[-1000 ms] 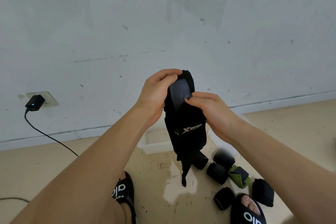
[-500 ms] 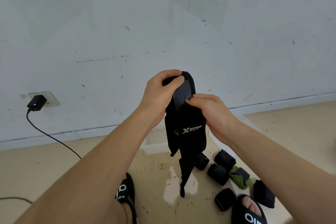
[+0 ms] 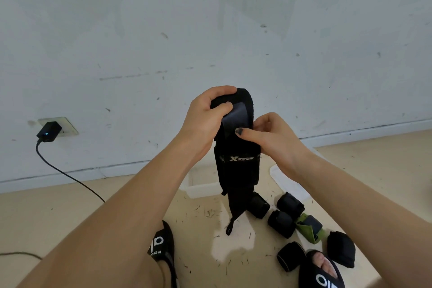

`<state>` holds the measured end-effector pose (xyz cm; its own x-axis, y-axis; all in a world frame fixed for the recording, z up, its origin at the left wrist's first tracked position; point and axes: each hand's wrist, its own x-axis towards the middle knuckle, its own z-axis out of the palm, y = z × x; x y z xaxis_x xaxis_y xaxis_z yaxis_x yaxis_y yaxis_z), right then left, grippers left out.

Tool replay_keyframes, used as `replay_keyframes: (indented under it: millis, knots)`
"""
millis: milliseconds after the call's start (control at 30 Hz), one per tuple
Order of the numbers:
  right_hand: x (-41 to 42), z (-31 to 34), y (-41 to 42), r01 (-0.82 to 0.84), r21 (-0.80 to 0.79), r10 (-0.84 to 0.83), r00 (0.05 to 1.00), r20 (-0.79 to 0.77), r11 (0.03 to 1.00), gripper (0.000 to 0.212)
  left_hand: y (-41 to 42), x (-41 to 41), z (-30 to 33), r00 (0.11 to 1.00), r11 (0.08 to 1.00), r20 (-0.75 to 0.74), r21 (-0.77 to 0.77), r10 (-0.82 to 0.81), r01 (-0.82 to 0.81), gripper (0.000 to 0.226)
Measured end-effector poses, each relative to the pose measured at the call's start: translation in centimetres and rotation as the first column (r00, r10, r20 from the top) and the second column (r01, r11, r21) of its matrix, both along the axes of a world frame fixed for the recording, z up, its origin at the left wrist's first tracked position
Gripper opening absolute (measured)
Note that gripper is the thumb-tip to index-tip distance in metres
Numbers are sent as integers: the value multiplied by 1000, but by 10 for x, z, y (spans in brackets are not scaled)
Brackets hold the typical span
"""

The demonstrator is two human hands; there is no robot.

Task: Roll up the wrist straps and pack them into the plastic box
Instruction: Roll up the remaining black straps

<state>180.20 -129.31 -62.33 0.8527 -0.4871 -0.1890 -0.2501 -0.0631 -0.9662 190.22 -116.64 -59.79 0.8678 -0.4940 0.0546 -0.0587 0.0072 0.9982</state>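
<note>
A long black wrist strap (image 3: 237, 166) with a white logo hangs upright in front of me, its thin tail dangling near the floor. My left hand (image 3: 205, 119) grips the folded top of the strap, thumb on its grey patch. My right hand (image 3: 271, 138) pinches the strap's right edge just below that patch. Behind the strap, a clear plastic box (image 3: 201, 186) sits on the floor, partly hidden. Several rolled black straps (image 3: 281, 220) and a green one (image 3: 309, 229) lie on the floor at lower right.
The box's clear lid (image 3: 287, 182) lies right of the box. A white wall stands close ahead, with a black charger (image 3: 49, 132) plugged in at left and its cable running across the floor. My two sandalled feet (image 3: 163, 250) are at the bottom.
My left thumb has curled further over the folded top of the strap. My right hand has turned, its thumb now pressing the strap's front. The strap's tail has shifted slightly.
</note>
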Motion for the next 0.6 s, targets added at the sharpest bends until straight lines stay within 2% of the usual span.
replay_keyframes:
  millis: [200,300,400,500,600]
  knots:
    - [-1,9,4,-36,-83,44,994,96,996,29,-1,-3,3,998,998,15,-16,-57,57,37]
    - [1,7,4,0,-40,6,986,164,999,25,-3,-5,2,999,999,18,-27,-44,44,35]
    - [2,6,4,46,46,-55,970,235,998,31,-6,-7,-1,1000,999,-20,-33,-21,20,26]
    - [2,9,6,111,132,-143,951,275,985,28,-7,-9,-5,995,995,91,95,-40,31,22]
    - [2,13,4,117,156,-157,949,273,981,21,-6,-10,-6,986,997,169,77,4,-17,22]
